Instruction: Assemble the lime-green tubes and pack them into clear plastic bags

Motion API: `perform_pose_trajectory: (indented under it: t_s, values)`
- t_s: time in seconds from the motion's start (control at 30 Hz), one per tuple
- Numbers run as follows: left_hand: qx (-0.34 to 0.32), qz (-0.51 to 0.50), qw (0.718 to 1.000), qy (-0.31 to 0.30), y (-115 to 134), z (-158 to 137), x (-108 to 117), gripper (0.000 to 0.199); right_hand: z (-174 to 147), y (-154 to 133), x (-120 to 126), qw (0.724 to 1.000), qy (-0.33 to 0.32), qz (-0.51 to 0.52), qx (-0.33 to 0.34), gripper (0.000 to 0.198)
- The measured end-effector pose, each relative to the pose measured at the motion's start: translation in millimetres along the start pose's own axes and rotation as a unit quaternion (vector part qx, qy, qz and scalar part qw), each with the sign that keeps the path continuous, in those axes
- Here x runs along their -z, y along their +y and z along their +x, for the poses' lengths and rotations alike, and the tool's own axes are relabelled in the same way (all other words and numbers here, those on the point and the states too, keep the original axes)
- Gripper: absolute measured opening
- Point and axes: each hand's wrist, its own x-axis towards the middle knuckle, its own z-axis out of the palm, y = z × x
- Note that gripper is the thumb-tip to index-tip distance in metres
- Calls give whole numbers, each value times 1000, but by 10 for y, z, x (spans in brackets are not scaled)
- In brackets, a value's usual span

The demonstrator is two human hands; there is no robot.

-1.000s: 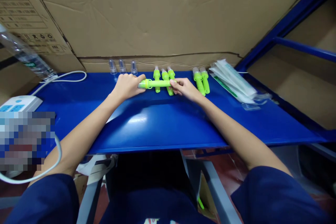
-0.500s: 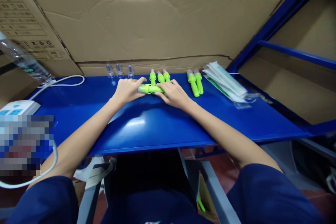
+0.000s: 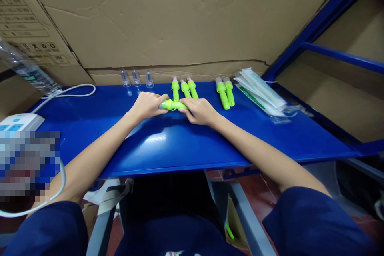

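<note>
Between my hands is a lime-green pen-shaped tube, lying sideways just above the blue table. The fingers of my left hand are wrapped round its clear-capped end and hide most of the cap. My right hand grips the plain green end. Behind it, three similar green tubes with narrow clear tips lie side by side, partly covered by my right hand. Three loose clear caps stand in a row at the back left. Two green tubes with wide clear ends lie to the right.
Flat plastic-wrapped packets lie at the right of the blue table. A white power strip with a cable and a clear plastic bottle are at the left. Cardboard walls the back; a blue frame bar runs at the right.
My left fingers have closed round the tube's clear-capped end, which was more exposed before. The tube and both hands have shifted slightly toward me.
</note>
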Motion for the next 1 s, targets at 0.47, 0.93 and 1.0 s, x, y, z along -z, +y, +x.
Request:
perform_pose_trajectory:
  t_s: [0.47,0.93,1.0]
  values:
    - [22,-19,999,29,37,9,14,36,13,55,-18,999,34,-2,-15,42]
    - [95,-29,993,59,-122,6,-45,40,52,98,15,994,73,-65,-54,43]
    - [71,-33,994,74,-125,6,-53,39,39,103,18,994,61,-70,-49,43]
